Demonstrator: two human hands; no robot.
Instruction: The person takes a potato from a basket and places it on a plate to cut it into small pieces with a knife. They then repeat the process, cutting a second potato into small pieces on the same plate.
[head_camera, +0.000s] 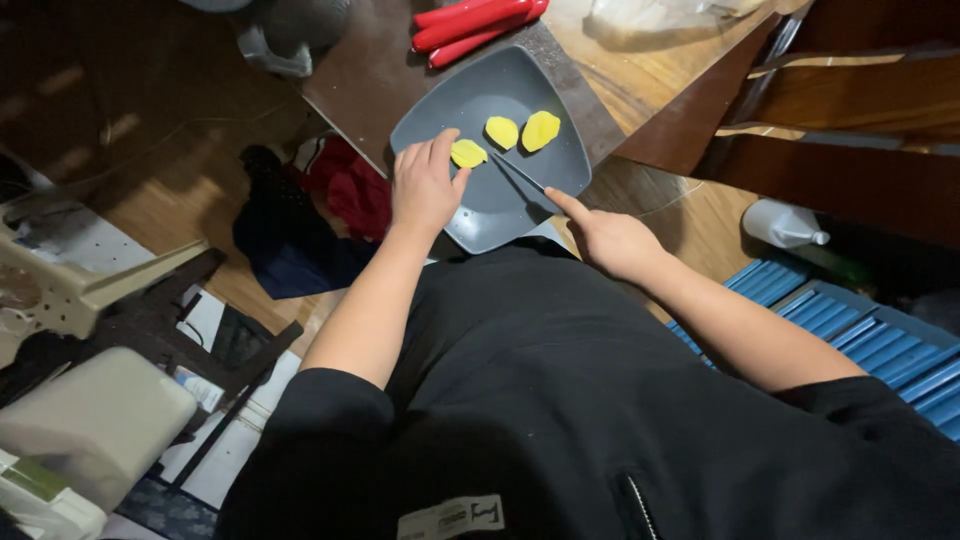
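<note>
Looking down from head height, a person in black leans over a grey square plate (480, 215) that sits at the edge of a wooden table (640, 70), with both bare hands working on it. The left hand (425, 185) reaches in from the near left, its fingertips pinching a yellow slice (467, 153) and pressing it to the plate. The right hand (612, 240) comes in from the near right, closed around the handle of a dark knife (520, 175), forefinger stretched along its back. The blade runs on a slant from that hand up and left across the plate, its tip ending just beside the held slice, on the slice's right. So the slice lies directly under the left hand and well ahead of the right; the left hand is nearer to it, and the knife bridges the gap between the hands. Two more slices (522, 131) lie farther along the plate, to the right of the held one, close together and untouched. Beyond the plate's far corner rest some red handles (475, 25), and a white bottle (785, 225) lies off to the right, well apart from the hands.
</note>
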